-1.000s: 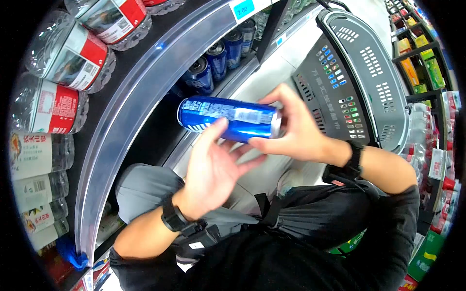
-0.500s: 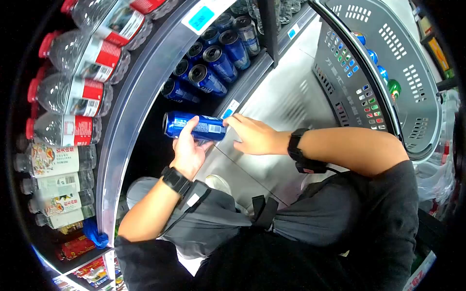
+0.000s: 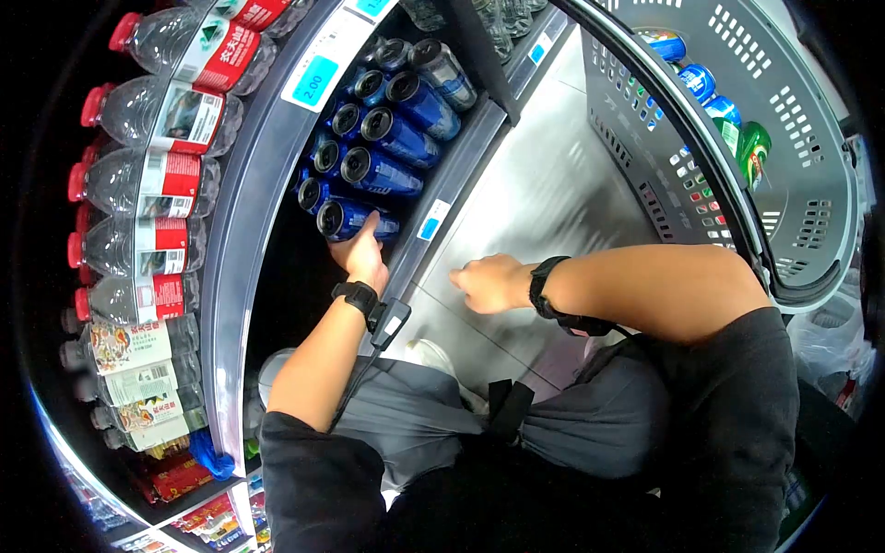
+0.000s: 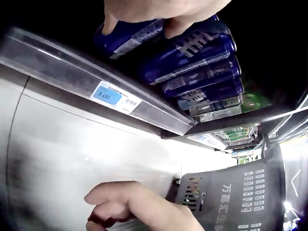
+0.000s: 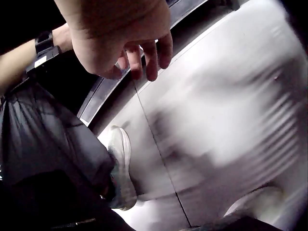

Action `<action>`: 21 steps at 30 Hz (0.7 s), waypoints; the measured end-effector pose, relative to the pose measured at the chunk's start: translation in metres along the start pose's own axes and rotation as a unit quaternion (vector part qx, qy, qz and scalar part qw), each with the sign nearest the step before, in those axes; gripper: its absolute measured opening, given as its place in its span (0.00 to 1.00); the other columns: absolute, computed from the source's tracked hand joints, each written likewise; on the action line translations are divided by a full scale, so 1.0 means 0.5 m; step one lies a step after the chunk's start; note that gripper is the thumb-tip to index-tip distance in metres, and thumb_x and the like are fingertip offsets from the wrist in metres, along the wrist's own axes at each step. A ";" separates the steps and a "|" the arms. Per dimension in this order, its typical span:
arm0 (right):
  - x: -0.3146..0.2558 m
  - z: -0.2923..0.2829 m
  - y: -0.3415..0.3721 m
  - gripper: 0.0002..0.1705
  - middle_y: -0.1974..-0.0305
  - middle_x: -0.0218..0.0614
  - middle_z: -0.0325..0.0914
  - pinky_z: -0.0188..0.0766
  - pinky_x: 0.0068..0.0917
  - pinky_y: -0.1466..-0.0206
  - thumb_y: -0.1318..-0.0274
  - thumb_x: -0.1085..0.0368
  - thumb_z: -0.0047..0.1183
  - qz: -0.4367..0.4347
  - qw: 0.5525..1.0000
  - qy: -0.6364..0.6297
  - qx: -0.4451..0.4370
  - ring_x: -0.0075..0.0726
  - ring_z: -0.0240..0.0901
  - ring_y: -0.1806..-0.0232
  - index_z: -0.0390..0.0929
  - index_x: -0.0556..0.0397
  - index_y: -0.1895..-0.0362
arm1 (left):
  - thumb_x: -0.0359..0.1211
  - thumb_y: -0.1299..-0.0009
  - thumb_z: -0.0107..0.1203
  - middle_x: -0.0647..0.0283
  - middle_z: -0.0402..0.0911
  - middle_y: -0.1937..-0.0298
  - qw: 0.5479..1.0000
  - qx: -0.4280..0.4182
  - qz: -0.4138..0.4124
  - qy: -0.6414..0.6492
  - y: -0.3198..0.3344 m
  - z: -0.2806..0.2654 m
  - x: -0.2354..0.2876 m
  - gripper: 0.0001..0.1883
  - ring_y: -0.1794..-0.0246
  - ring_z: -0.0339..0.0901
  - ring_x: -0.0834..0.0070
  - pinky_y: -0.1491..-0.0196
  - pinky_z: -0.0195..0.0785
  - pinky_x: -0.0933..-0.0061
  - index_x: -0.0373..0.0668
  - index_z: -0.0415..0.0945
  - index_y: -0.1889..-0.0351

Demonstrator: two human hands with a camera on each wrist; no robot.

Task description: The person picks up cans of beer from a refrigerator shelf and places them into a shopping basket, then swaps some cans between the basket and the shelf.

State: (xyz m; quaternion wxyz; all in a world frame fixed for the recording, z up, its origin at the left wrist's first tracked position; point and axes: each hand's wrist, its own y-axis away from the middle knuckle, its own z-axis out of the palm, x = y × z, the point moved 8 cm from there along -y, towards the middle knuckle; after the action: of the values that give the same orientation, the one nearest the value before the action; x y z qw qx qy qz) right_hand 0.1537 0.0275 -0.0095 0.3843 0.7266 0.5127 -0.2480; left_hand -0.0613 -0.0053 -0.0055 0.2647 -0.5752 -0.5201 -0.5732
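On the lower shelf my left hand [image 3: 362, 256] grips a blue can [image 3: 348, 218] at the near end of the rows of cans. In the left wrist view the thumb and a finger of that hand [image 4: 163, 9] lie on the blue can [image 4: 132, 41], and the palm hides part of it. Several more blue cans [image 3: 387, 170] stand right beside it. My right hand [image 3: 490, 282] hovers over the floor in front of the shelf, holding nothing. Its fingers hang loosely curled in the right wrist view [image 5: 144, 53].
A grey shopping basket [image 3: 802, 111] at the right contains several blue cans and a green can [image 3: 753, 152]. Water bottles [image 3: 161, 184] line the upper shelf at the left. A clear-fronted shelf edge [image 3: 230, 230] curves above the cans. A shoe [image 5: 120, 159] is on the floor.
Both hands held the blue can in front of the shelf earlier. The left hand has carried it in among the other cans, and the right hand has let go and drawn back.
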 end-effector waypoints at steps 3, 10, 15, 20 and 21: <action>0.006 0.006 0.003 0.19 0.57 0.52 0.80 0.74 0.45 0.51 0.49 0.66 0.48 0.015 0.999 0.032 -0.039 0.55 0.78 0.53 0.75 0.57 0.52 | 0.24 0.46 0.69 0.60 0.71 0.38 1.000 0.006 0.009 -0.005 -0.007 0.014 -0.003 0.40 0.38 0.68 0.60 0.42 0.63 0.46 0.47 0.60 0.35; 0.024 0.000 -0.003 0.16 0.57 0.50 0.80 0.74 0.43 0.51 0.51 0.66 0.49 0.023 0.999 0.032 -0.032 0.53 0.78 0.53 0.78 0.57 0.57 | 0.24 0.44 0.68 0.61 0.73 0.40 1.000 -0.010 -0.020 0.014 -0.023 0.045 -0.012 0.34 0.38 0.68 0.58 0.38 0.58 0.41 0.46 0.66 0.39; 0.021 0.008 -0.010 0.15 0.58 0.50 0.81 0.75 0.44 0.52 0.54 0.66 0.50 0.023 0.999 0.037 -0.032 0.53 0.79 0.53 0.80 0.57 0.60 | 0.24 0.43 0.68 0.61 0.75 0.43 0.999 -0.037 -0.037 -0.012 -0.023 0.047 -0.009 0.27 0.39 0.68 0.62 0.35 0.55 0.41 0.42 0.71 0.44; 0.013 0.032 -0.019 0.14 0.64 0.51 0.81 0.76 0.46 0.57 0.56 0.65 0.52 -0.036 0.996 0.063 -0.044 0.56 0.79 0.59 0.80 0.57 0.64 | 0.22 0.44 0.67 0.64 0.77 0.46 0.991 -0.117 -0.060 0.007 -0.059 0.044 -0.036 0.26 0.45 0.72 0.68 0.42 0.61 0.50 0.43 0.73 0.47; 0.021 0.050 -0.031 0.14 0.66 0.50 0.81 0.76 0.46 0.58 0.57 0.65 0.52 -0.034 0.996 0.066 -0.056 0.56 0.79 0.60 0.80 0.57 0.65 | 0.22 0.44 0.67 0.64 0.77 0.45 0.988 -0.141 -0.058 0.001 -0.089 0.035 -0.054 0.26 0.44 0.72 0.68 0.41 0.61 0.50 0.43 0.73 0.47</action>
State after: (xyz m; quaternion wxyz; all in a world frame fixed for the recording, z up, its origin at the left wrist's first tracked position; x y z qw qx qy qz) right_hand 0.1440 0.0158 -0.0365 0.3810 0.7008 0.5747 -0.1831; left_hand -0.0892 0.0169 -0.0471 0.1481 -0.5752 -0.4665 -0.6555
